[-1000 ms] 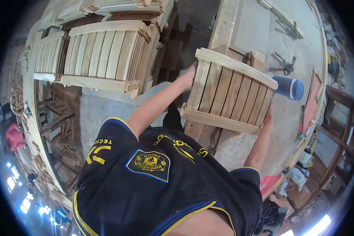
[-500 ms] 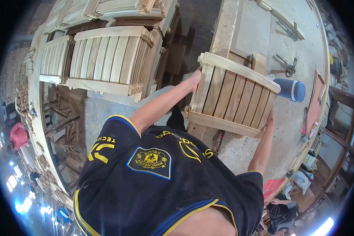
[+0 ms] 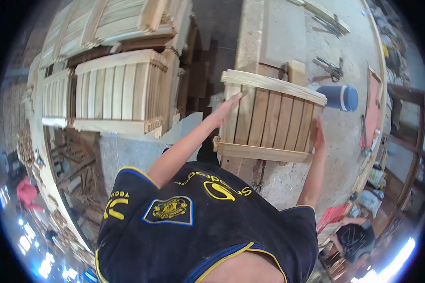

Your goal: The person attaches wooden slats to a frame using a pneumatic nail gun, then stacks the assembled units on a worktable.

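Note:
A slatted wooden panel (image 3: 270,115) with a rail along its top and bottom lies over the workbench in front of me. My left hand (image 3: 225,109) is at the panel's left side, its fingers reaching over the leftmost slat. At the opposite side, my right hand (image 3: 319,133) rests upright against the panel's right edge, fingers together. A blue cylindrical jug (image 3: 339,97) lies just beyond the panel's upper right corner. Metal tools (image 3: 329,69) are farther up the bench.
Stacked slatted panels (image 3: 113,92) stand at the left. A reddish board (image 3: 372,111) lies at the bench's right side (image 3: 365,162). Another person (image 3: 354,240) is at the lower right, and someone in red (image 3: 28,192) is at the far left.
My left hand has moved from the panel's outer edge onto its face. The panel and bench appear slightly left in the view, and the person at the lower right shows more fully.

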`<state>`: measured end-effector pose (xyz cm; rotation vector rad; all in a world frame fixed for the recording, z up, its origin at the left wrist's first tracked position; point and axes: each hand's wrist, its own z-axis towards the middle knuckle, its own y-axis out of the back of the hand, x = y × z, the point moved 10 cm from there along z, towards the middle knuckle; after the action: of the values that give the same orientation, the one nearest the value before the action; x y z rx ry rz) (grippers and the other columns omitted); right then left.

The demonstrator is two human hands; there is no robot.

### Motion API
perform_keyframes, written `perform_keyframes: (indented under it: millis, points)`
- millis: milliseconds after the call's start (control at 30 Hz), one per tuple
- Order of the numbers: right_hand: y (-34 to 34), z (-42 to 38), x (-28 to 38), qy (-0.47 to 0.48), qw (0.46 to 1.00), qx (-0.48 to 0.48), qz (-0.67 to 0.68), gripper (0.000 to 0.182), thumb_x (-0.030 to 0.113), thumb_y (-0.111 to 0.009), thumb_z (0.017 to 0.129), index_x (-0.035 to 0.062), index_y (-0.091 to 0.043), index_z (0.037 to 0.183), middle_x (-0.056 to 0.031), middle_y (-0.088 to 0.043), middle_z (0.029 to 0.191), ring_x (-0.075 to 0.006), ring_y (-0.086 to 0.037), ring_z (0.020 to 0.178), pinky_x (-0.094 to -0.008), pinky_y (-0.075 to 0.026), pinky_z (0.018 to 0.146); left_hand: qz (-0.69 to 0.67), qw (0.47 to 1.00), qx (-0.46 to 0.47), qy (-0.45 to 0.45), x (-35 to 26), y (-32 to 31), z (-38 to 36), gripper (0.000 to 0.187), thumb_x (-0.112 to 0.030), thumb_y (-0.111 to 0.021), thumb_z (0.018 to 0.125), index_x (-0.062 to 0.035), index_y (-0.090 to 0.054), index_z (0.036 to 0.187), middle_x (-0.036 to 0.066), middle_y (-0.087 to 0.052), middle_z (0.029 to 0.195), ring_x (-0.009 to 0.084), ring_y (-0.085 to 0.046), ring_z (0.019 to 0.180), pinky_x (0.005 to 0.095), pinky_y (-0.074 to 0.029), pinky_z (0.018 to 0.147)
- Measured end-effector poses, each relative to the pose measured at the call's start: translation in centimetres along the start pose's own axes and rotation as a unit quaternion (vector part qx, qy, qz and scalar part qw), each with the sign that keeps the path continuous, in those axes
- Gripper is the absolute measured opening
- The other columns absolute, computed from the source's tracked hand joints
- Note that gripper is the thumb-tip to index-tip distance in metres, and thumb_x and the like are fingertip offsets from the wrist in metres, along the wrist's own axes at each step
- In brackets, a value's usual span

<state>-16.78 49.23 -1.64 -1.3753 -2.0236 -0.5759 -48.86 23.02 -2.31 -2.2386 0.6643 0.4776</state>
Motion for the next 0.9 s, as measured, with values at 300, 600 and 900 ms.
perform_keyframes:
  millis: [300,600,900]
  points:
    - [-1.4,-0.4,-0.4,-0.038,0.999,0.035,-0.004,0.051,0.043,-0.061,0.084,0.0074,-0.058,0.119,-0.0025,-0.061,0.116,-0.0152,-0.056,0.106,-0.0293,-0.04,0.093,-0.105,0.99,0.08,0.042,0.6,-0.8,0.1,0.05,-0.041,-0.056,0.086,-0.009,-0.051,0.124,0.005,-0.059,0.117,0.0178,-0.057,0.106,0.0346,-0.045,0.092]
    - [-2.8,-2.7,1.7,0.014,0.997,0.054,0.06,0.051,0.04,-0.067,0.078,0.0067,-0.058,0.115,-0.0064,-0.064,0.103,-0.0194,-0.061,0.095,-0.0345,-0.049,0.085,-0.009,0.998,-0.033,-0.06,-3.4,0.2,-2.4,0.042,-0.027,-0.065,0.074,-0.0068,-0.056,0.11,0.007,-0.061,0.105,0.0211,-0.059,0.097,0.0386,-0.048,0.087]
    - [-4.8,-1.3,17.0,0.392,0.907,0.128,0.09,0.055,0.026,-0.064,0.068,0.0021,-0.056,0.117,-0.0051,-0.062,0.105,-0.0159,-0.057,0.097,-0.0307,-0.045,0.085,0.042,0.933,-0.048,-0.355,-13.2,0.1,-1.7,0.056,-0.017,-0.063,0.068,0.0023,-0.05,0.119,0.014,-0.056,0.112,0.0263,-0.053,0.106,0.0387,-0.04,0.096]
